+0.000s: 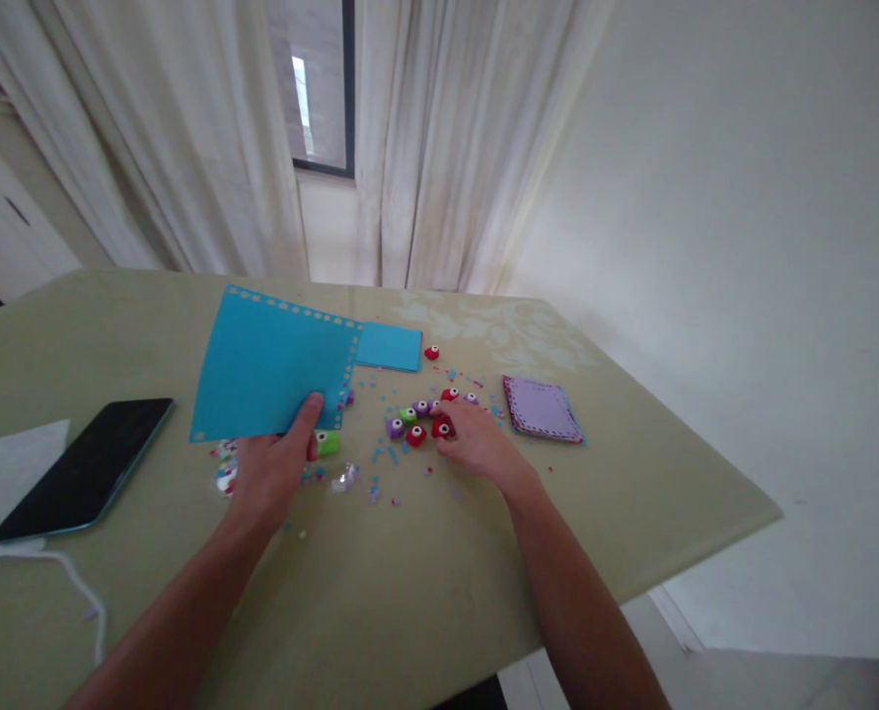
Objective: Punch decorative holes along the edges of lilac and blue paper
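My left hand (280,459) grips a blue sheet (272,365) by its lower edge, thumb on the front; small holes are punched along its top and right edges. Around the middle of the table, my right hand (476,439) has its fingertips at a red punch (441,427), one of several small red, green and purple punches with eye-like dots. A green punch (327,443) lies just right of my left hand. Whether the right fingers are closed on the red punch is unclear.
Behind the punches are a stack of blue sheets (390,347) and another red punch (431,352). At the right lies a pile of purple sheets (547,408) with punched edges. A black tablet (88,468), white paper (10,473) and white cable (84,582) are left. Paper bits litter the table.
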The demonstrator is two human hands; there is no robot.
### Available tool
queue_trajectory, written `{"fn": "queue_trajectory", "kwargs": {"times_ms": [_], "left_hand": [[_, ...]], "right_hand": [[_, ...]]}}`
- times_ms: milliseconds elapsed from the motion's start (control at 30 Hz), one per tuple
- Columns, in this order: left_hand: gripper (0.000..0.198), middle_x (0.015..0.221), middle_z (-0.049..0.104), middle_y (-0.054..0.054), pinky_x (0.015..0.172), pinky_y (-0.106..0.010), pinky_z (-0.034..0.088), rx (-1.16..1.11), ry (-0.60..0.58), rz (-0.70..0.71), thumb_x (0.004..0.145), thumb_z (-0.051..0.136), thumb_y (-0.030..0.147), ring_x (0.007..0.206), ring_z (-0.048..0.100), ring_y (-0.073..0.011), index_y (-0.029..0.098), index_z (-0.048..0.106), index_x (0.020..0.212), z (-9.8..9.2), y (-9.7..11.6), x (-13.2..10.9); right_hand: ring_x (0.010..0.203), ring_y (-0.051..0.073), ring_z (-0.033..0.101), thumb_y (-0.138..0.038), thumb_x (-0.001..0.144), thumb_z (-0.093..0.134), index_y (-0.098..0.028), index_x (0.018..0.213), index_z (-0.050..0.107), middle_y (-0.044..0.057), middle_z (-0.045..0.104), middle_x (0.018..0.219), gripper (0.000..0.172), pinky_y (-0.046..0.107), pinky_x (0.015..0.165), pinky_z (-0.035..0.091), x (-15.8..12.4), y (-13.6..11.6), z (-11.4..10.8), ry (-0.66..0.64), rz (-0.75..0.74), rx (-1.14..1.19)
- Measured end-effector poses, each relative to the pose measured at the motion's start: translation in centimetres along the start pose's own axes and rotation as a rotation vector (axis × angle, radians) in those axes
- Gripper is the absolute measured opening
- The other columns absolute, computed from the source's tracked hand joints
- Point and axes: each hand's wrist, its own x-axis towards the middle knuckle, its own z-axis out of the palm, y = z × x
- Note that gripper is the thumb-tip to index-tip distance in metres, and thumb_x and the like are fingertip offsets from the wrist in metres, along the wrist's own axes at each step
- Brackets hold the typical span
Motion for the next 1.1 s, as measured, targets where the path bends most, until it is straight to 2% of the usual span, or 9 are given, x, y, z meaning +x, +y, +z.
{"fn": "queue_trajectory", "kwargs": {"times_ms": [233, 333, 433, 533, 667, 800, 900, 967, 1100], "left_hand": [[0.048, 0.045, 0.051, 0.001, 0.042, -0.029, 0.033, -0.149, 0.129, -0.112, 0.082, 0.071, 0.056, 0.039, 0.041, -0.0128, 0.025, 0.053, 0.050, -0.3, 1.4, 0.3], [0.053, 0.044, 0.050, 0.001, 0.043, -0.030, 0.033, -0.135, 0.128, -0.136, 0.083, 0.068, 0.058, 0.039, 0.041, -0.0136, 0.025, 0.050, 0.046, -0.3, 1.6, 0.2], [0.057, 0.042, 0.051, 0.000, 0.048, -0.032, 0.037, -0.048, 0.097, -0.138, 0.086, 0.066, 0.062, 0.041, 0.046, -0.0160, 0.026, 0.050, 0.045, -0.5, 1.7, 0.2], [0.060, 0.040, 0.051, -0.001, 0.053, -0.034, 0.039, 0.045, 0.057, -0.178, 0.089, 0.062, 0.065, 0.043, 0.048, -0.0185, 0.026, 0.051, 0.044, -0.6, 1.8, 0.1], [0.063, 0.043, 0.055, -0.003, 0.062, -0.037, 0.042, 0.072, 0.046, -0.156, 0.089, 0.061, 0.067, 0.049, 0.053, -0.0210, 0.027, 0.051, 0.042, -0.6, 1.4, 0.3], [0.060, 0.049, 0.061, -0.004, 0.066, -0.038, 0.044, 0.067, 0.043, -0.063, 0.089, 0.062, 0.066, 0.054, 0.057, -0.0228, 0.028, 0.053, 0.043, -0.4, 0.6, 0.6], [0.058, 0.050, 0.062, -0.004, 0.063, -0.037, 0.045, 0.042, 0.054, -0.029, 0.087, 0.065, 0.068, 0.053, 0.057, -0.0231, 0.028, 0.054, 0.046, -0.2, 0.2, 0.5], [0.054, 0.049, 0.061, -0.003, 0.059, -0.036, 0.046, 0.026, 0.056, -0.017, 0.085, 0.067, 0.068, 0.052, 0.057, -0.0234, 0.029, 0.054, 0.050, 0.0, 0.1, 0.2], [0.046, 0.048, 0.058, 0.000, 0.056, -0.035, 0.048, 0.020, 0.013, 0.029, 0.082, 0.069, 0.066, 0.053, 0.057, -0.0237, 0.030, 0.057, 0.057, 0.4, 0.3, -0.6]], "right_hand": [[0.107, 0.029, 0.069, -0.015, 0.097, 0.060, -0.016, 0.115, 0.072, 0.015, 0.073, 0.119, 0.021, 0.037, 0.090, 0.052, 0.4, -2.6, 0.1, 0.107, 0.067, -0.154], [0.115, 0.028, 0.067, -0.015, 0.101, 0.056, -0.015, 0.122, 0.071, 0.016, 0.072, 0.122, 0.025, 0.039, 0.101, 0.051, 1.7, -4.8, 0.6, 0.167, -0.077, -0.143], [0.126, 0.027, 0.062, -0.019, 0.105, 0.054, -0.014, 0.133, 0.067, 0.016, 0.071, 0.132, 0.031, 0.040, 0.113, 0.047, 4.3, -7.2, 2.0, 0.122, -0.309, -0.162], [0.131, 0.027, 0.060, -0.016, 0.104, 0.055, -0.014, 0.144, 0.060, 0.017, 0.065, 0.144, 0.041, 0.040, 0.114, 0.047, 7.0, -8.9, 3.8, 0.123, -0.394, -0.236], [0.124, 0.028, 0.064, -0.013, 0.103, 0.055, -0.014, 0.130, 0.066, 0.015, 0.072, 0.129, 0.029, 0.039, 0.106, 0.051, 8.7, -10.0, 5.2, 0.094, -0.381, -0.316], [0.114, 0.032, 0.069, -0.013, 0.100, 0.058, -0.011, 0.135, 0.063, 0.017, 0.076, 0.119, 0.035, 0.041, 0.099, 0.054, 7.9, -10.0, 4.8, 0.059, -0.328, -0.298], [0.113, 0.032, 0.069, -0.017, 0.099, 0.063, -0.013, 0.134, 0.065, 0.017, 0.075, 0.119, 0.036, 0.042, 0.100, 0.053, 6.1, -9.5, 3.7, 0.095, -0.276, -0.169], [0.113, 0.029, 0.069, -0.027, 0.100, 0.068, -0.015, 0.134, 0.065, 0.016, 0.073, 0.126, 0.036, 0.040, 0.100, 0.054, 4.5, -8.8, 2.9, 0.211, -0.202, 0.038], [0.088, 0.020, 0.070, -0.047, 0.097, 0.076, -0.021, 0.111, 0.072, 0.008, 0.073, 0.109, 0.029, 0.034, 0.084, 0.057, 1.3, -7.1, 2.5, 0.403, -0.086, 0.562]]}}
